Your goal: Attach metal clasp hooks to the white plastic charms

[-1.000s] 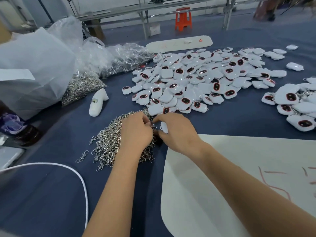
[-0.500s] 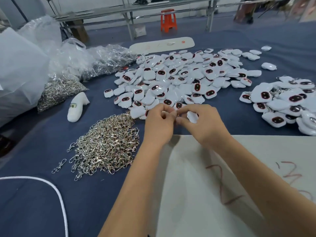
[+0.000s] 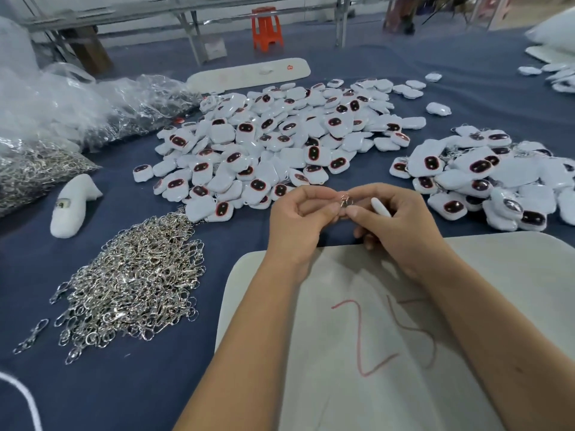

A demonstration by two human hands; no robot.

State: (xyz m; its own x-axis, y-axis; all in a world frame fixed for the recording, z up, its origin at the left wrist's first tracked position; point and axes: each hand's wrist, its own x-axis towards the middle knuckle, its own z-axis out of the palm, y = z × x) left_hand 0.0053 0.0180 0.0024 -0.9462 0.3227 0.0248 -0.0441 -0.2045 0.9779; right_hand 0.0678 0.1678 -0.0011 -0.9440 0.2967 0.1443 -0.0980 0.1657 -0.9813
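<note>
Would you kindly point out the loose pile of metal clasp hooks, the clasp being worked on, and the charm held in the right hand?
pile of clasp hooks (image 3: 137,284), head view, middle of the heap.
clasp (image 3: 344,200), head view, its exposed ring between the fingertips.
charm (image 3: 380,206), head view, its white edge.

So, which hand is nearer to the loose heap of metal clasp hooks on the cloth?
Left. The left hand is just right of the heap of clasp hooks; the right hand lies farther right.

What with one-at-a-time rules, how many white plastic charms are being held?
1: a white plastic charm, edge-on in the right hand, beside the small metal clasp hook pinched with the left hand. Palms may hide more.
</note>
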